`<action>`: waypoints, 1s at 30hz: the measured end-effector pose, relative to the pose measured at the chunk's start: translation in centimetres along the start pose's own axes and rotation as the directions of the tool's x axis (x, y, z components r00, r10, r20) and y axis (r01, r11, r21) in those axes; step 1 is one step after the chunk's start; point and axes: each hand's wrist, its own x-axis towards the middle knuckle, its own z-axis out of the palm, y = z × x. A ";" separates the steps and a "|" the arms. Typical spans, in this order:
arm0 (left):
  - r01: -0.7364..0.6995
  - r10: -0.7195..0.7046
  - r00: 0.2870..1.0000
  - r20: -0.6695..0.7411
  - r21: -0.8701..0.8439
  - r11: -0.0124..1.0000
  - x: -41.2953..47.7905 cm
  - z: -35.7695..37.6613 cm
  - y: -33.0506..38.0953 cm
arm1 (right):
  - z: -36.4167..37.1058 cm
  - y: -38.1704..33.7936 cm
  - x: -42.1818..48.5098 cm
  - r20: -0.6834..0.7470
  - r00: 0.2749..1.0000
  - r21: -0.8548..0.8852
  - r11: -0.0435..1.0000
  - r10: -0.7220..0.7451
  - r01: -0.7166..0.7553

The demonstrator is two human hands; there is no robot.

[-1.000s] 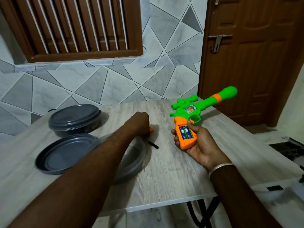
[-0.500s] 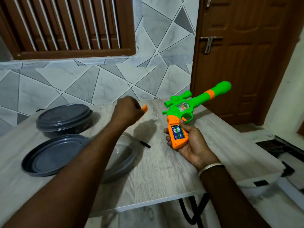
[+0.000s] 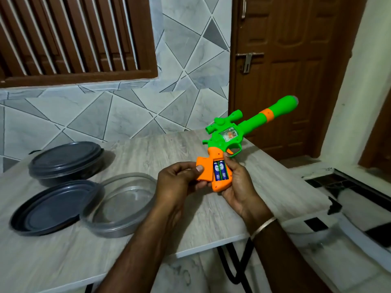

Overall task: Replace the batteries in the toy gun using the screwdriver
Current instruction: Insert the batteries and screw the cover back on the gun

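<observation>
Left hand (image 3: 177,181): fingers curled, thumb pressed flat on top of an orange battery cover (image 3: 203,169), which it pinches between thumb and fingers. The cover sits just left of the grip's open compartment, its right edge against the compartment rim; it does not close the opening.

Right hand (image 3: 239,188): palm up, fingers wrapped round the orange grip of the toy gun (image 3: 229,137), which it holds from below and from the right, above the table's near right part. One fingertip lies near the trigger guard. A thin metal bracelet (image 3: 263,226) circles this wrist.

Toy gun: green body with a small scope on top and a clear window in its side; the long green barrel, banded in orange, points up and to the right, toward the door (image 3: 285,70). In the open grip compartment two blue batteries (image 3: 221,170) lie side by side, lengthwise along the grip.

Table (image 3: 148,153): pale grey wood-grain top. On its left part stand three round containers: a dark lidded container (image 3: 65,161) at the back, a shallow dark lid (image 3: 50,210) at the near left, and a clear container (image 3: 120,205) overlapping the lid's right edge, close to the left forearm.

Background: grey wall tiles (image 3: 118,115) in a triangle pattern and a brown louvred window (image 3: 74,34).
</observation>
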 end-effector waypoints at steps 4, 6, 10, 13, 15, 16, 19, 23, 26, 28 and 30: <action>-0.020 0.023 0.999 -0.040 0.058 0.998 -0.2 0.7 -1.1 | -0.8 -0.1 -0.3 -0.007 1.000 -0.006 1.000 0.013 -0.013; -0.004 0.005 0.998 -0.055 0.010 1.000 -0.5 1.1 -1.5 | -1.0 -0.2 -0.5 -0.007 1.000 -0.015 1.000 0.013 -0.013; -0.009 0.007 0.995 -0.096 -0.028 1.000 -0.6 1.6 -2.1 | -1.1 0.1 -0.2 -0.050 0.998 -0.145 0.989 -0.043 0.036; -0.010 0.009 0.994 -0.110 -0.003 1.000 -0.8 1.7 -2.3 | -1.1 0.3 0.0 -0.068 0.996 -0.176 0.983 -0.063 0.050; -0.032 0.038 0.993 -0.110 0.054 0.998 -0.8 1.6 -2.4 | -1.1 0.5 0.1 -0.063 0.996 -0.177 0.983 -0.060 0.048; -0.056 0.068 0.992 -0.111 0.107 0.993 -0.7 1.5 -2.5 | -1.1 0.5 0.1 -0.059 0.996 -0.171 0.984 -0.061 0.050; -0.120 0.147 0.985 -0.093 0.246 0.962 -0.2 1.3 -2.8 | -0.9 0.4 -0.1 -0.033 0.998 -0.131 0.990 -0.056 0.051; -0.138 0.166 0.981 -0.099 0.241 0.961 -0.1 1.2 -3.3 | -0.9 0.3 -0.3 -0.023 0.998 -0.152 0.987 -0.051 0.047; -0.147 0.171 0.981 -0.096 0.213 0.966 -0.2 1.5 -3.5 | -0.7 0.3 -0.3 -0.028 0.998 -0.168 0.985 -0.054 0.049; -0.138 0.158 0.983 -0.091 0.197 0.971 -0.1 1.7 -3.4 | -0.7 0.3 -0.3 -0.033 0.998 -0.177 0.983 -0.049 0.042; -0.129 0.145 0.987 -0.068 0.191 0.973 0.1 1.9 -3.5 | -0.7 0.4 -0.2 -0.029 0.999 -0.173 0.984 -0.045 0.040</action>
